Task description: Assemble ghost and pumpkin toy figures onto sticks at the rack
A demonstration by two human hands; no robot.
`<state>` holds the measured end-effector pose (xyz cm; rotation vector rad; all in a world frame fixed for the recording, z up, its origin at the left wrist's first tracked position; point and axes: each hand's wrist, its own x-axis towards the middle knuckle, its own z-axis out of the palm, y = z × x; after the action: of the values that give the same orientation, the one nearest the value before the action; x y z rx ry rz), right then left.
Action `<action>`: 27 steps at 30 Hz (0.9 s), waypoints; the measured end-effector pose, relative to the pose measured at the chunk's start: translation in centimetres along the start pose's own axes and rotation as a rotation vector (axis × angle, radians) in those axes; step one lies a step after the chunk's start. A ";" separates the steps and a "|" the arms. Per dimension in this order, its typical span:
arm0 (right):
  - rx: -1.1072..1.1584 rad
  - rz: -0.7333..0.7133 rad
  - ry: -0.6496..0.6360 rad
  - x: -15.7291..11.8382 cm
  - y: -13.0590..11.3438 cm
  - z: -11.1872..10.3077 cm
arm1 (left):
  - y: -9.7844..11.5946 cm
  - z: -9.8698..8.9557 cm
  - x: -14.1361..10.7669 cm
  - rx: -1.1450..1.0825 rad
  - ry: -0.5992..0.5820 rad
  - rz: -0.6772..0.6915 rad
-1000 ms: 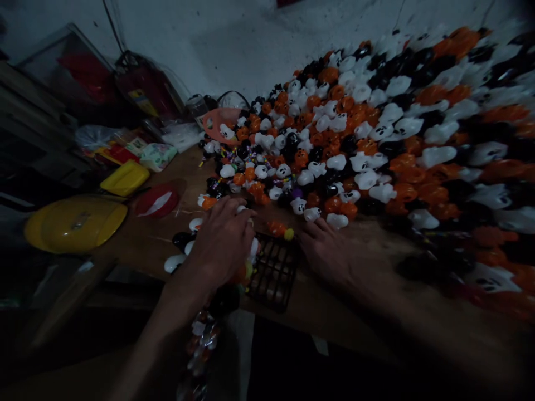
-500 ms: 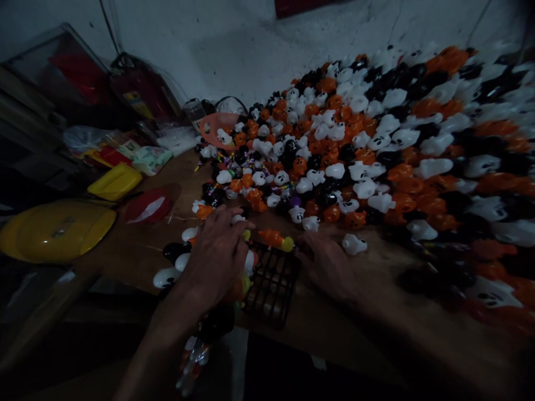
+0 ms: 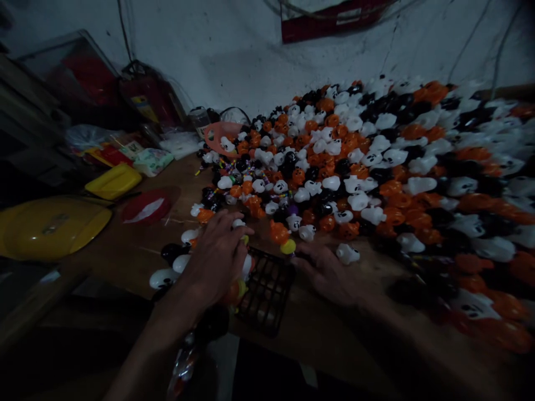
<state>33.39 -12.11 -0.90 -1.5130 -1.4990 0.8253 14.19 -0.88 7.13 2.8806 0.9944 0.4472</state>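
Observation:
My right hand [image 3: 324, 270] pinches the narrow end of an orange pumpkin-like toy piece [image 3: 278, 231] with a yellow part [image 3: 288, 247] on it. This piece is just above the far edge of a black plastic grid [image 3: 266, 292]. To the left, my left hand [image 3: 219, 250] is curled over a small white toy piece [image 3: 238, 223], with a bit of yellow beneath it. Its fingers hide most of that piece. White, black and orange pieces lie beside and under the left wrist, among them a white ghost head [image 3: 164, 278].
A large heap of white, black and orange toy heads [image 3: 330, 147] covers the back and right of the table. A red round lid [image 3: 147, 207], yellow tray [image 3: 113, 181] and yellow cap-like object [image 3: 56, 229] are at left. An orange basket [image 3: 215, 136] stands behind.
The orange piece has tipped more upright in my right fingers, its yellow part now lower. My left hand keeps nearly the same pose. The camera view has tilted upward a little.

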 end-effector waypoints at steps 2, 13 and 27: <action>0.032 0.006 -0.003 -0.1 0.2 0.1 | 0.0 0.1 -0.1 -0.002 0.015 0.000; 0.140 0.001 0.024 -0.1 0.3 0.6 | -0.5 0.5 -0.3 -0.007 0.049 0.011; 0.086 0.133 0.138 0.1 0.7 0.9 | -0.1 0.0 -0.1 -0.015 0.011 0.003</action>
<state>32.95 -11.84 -1.91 -1.5847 -1.2580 0.8340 14.04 -0.91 7.10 2.8702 0.9843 0.4696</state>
